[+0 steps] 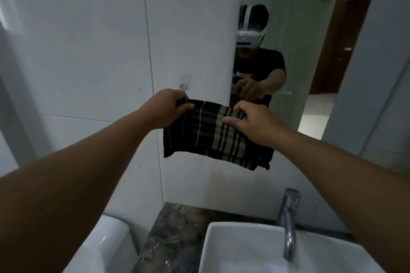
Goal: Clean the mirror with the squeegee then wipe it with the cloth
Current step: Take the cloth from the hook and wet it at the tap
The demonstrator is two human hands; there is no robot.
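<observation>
A dark cloth (pixel 213 137) with pale stripes hangs spread out in front of the wall, held at its top edge by both hands. My left hand (pixel 165 109) pinches its upper left corner. My right hand (pixel 253 121) grips the top edge near the right. The mirror (pixel 306 35) is on the wall at the right; the cloth's right end overlaps its lower left corner. The mirror reflects a person wearing a white headset. No squeegee is in view.
A white basin (pixel 233 248) with a chrome tap (pixel 288 224) stands below on a dark stone counter (pixel 173 232). A white toilet tank (pixel 106 246) is at the lower left. A small metal knob (pixel 183 86) sticks out of the tiled wall above the cloth.
</observation>
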